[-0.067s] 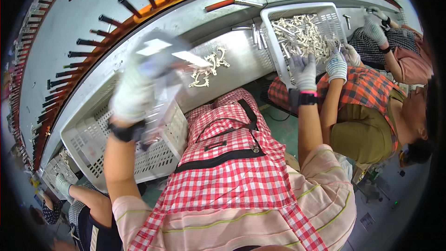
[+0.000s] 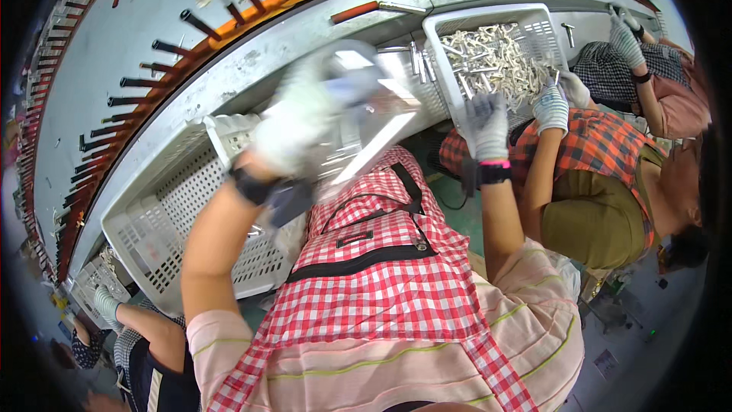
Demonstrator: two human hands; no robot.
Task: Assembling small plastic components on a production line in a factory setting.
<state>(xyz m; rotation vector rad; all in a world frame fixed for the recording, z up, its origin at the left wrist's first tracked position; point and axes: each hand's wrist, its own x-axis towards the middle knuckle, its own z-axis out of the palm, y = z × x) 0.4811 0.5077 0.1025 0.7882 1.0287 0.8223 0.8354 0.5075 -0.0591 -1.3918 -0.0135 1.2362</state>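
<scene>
My left hand (image 2: 293, 126), in a pale glove and smeared by motion, is closed on a clear plastic bag (image 2: 366, 133) with bright glints. The bag hangs over the metal bench, above my red-checked apron, and covers the spot where off-white branched parts lay. My right hand (image 2: 488, 130), gloved, reaches over the near side of a white basket (image 2: 431, 27) heaped with small off-white and silver parts (image 2: 496, 57). Its fingers are stretched toward the heap, and I see nothing held in them.
A perforated white crate (image 2: 133, 225) stands at the left, under my left forearm. Black-tipped rods (image 2: 198, 23) line the orange rail beyond the bench. A red-handled tool (image 2: 354, 11) lies on the ledge. A co-worker's gloved hand (image 2: 550, 111) works at the basket's right side.
My left hand has swung to the right with the plastic bag, from above the crate to above the bench. My right hand has drawn slightly left and nearer, back from the heap.
</scene>
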